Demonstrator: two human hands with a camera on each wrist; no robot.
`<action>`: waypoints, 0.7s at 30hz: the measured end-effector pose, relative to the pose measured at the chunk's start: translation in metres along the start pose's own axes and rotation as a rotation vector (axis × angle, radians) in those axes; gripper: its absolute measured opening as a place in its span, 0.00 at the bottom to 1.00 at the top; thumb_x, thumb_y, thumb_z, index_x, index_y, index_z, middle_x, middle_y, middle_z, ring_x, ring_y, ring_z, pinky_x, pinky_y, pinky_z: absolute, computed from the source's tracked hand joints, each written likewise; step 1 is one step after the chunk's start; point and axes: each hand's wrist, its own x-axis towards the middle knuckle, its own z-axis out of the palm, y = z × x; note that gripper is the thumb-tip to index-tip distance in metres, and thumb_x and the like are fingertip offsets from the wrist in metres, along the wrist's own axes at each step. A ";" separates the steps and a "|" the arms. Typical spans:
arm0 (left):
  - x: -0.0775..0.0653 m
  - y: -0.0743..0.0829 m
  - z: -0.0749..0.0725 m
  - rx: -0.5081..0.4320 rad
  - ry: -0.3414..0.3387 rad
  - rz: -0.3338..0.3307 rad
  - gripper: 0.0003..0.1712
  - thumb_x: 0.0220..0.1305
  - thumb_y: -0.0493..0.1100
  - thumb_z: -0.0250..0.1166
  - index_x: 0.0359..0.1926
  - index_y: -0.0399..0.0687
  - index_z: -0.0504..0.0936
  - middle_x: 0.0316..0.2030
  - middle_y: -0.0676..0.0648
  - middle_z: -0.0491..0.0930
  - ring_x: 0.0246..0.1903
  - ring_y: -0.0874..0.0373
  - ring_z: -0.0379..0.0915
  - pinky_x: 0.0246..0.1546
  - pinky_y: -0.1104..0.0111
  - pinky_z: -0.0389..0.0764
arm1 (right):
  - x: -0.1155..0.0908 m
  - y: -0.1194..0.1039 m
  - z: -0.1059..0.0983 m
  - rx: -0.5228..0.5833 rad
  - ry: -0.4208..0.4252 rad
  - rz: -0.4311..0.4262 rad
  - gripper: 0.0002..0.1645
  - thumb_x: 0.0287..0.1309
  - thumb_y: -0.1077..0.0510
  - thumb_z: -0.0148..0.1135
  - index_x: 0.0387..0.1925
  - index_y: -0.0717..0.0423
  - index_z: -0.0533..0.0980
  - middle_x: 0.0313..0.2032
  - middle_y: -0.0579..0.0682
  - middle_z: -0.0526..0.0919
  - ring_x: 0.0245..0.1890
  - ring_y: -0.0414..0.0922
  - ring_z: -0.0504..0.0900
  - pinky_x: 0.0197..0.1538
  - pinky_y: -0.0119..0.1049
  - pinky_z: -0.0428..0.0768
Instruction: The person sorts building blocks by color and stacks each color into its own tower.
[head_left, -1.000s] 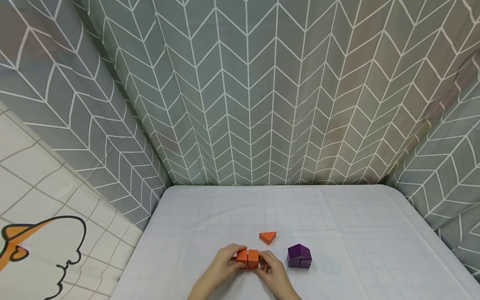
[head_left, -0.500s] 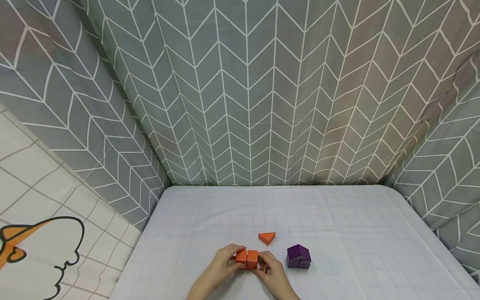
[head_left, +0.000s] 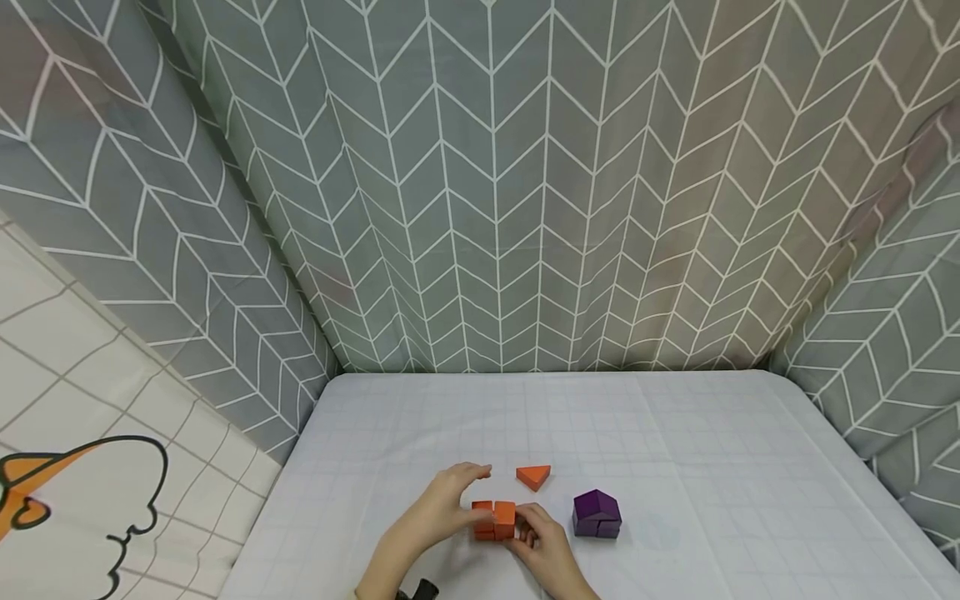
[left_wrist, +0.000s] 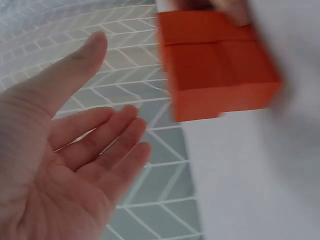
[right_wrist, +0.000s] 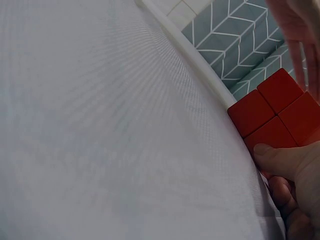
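Several orange cube blocks stand stacked two wide and two high on the table. My right hand pinches the right side of this stack; in the right wrist view its thumb lies on the front of a lower orange block. My left hand is at the stack's left side, its thumb and fingers spread wide. The left wrist view has that left hand apart from the orange stack, with nothing in its palm. An orange triangular block lies just behind the stack.
To the right of my right hand stands a small house-shaped stack of purple blocks with a pitched top. The white cloth-covered table ends at a patterned grey curtain behind and at both sides.
My left hand has let go of the orange blocks, its fingers lifting away and spreading. My right hand stays on the stack. The triangular block and the purple blocks have not moved.
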 end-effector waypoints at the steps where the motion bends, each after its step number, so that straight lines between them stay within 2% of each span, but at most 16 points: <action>1: 0.005 0.003 -0.004 0.014 -0.009 -0.003 0.33 0.47 0.52 0.67 0.53 0.42 0.72 0.46 0.49 0.76 0.47 0.57 0.71 0.46 0.63 0.73 | 0.000 0.001 0.000 0.004 -0.005 0.006 0.19 0.44 0.60 0.67 0.42 0.54 0.74 0.32 0.41 0.73 0.24 0.33 0.69 0.25 0.25 0.71; 5: 0.029 0.013 -0.014 0.085 -0.022 0.012 0.31 0.48 0.53 0.67 0.52 0.42 0.74 0.46 0.48 0.76 0.48 0.55 0.70 0.47 0.64 0.72 | 0.000 0.003 0.000 0.009 -0.010 0.007 0.19 0.44 0.59 0.67 0.42 0.55 0.74 0.33 0.41 0.73 0.25 0.33 0.69 0.26 0.25 0.72; 10: 0.061 0.019 -0.011 0.120 -0.050 0.077 0.30 0.50 0.51 0.66 0.51 0.39 0.74 0.44 0.46 0.77 0.46 0.55 0.72 0.46 0.67 0.73 | 0.001 -0.005 -0.003 0.000 -0.006 -0.002 0.19 0.44 0.61 0.66 0.41 0.59 0.74 0.33 0.45 0.74 0.24 0.38 0.71 0.26 0.27 0.72; 13: 0.078 0.018 -0.001 0.112 -0.117 0.072 0.28 0.51 0.51 0.65 0.50 0.39 0.75 0.43 0.46 0.78 0.44 0.57 0.72 0.45 0.70 0.72 | 0.002 -0.017 -0.006 0.015 -0.007 0.003 0.19 0.43 0.66 0.66 0.41 0.63 0.74 0.33 0.49 0.74 0.24 0.43 0.71 0.25 0.28 0.72; 16: 0.090 0.014 0.013 0.107 -0.195 0.036 0.27 0.52 0.50 0.65 0.49 0.37 0.76 0.41 0.46 0.79 0.43 0.58 0.73 0.43 0.71 0.73 | 0.003 -0.026 -0.008 0.030 0.003 -0.023 0.18 0.41 0.70 0.65 0.39 0.66 0.73 0.31 0.52 0.74 0.23 0.45 0.71 0.24 0.29 0.72; 19: 0.098 0.010 0.027 0.129 -0.254 0.006 0.26 0.50 0.50 0.66 0.46 0.36 0.77 0.38 0.46 0.80 0.40 0.59 0.74 0.39 0.73 0.73 | 0.002 -0.020 -0.005 0.021 0.028 -0.072 0.19 0.40 0.70 0.66 0.39 0.65 0.74 0.30 0.52 0.74 0.22 0.45 0.71 0.23 0.28 0.72; 21: 0.101 0.008 0.036 0.138 -0.276 -0.002 0.24 0.49 0.49 0.67 0.42 0.36 0.79 0.34 0.46 0.80 0.35 0.61 0.74 0.35 0.75 0.73 | 0.001 -0.010 -0.002 0.010 0.044 -0.098 0.19 0.40 0.68 0.67 0.39 0.64 0.74 0.30 0.50 0.74 0.22 0.43 0.71 0.23 0.27 0.72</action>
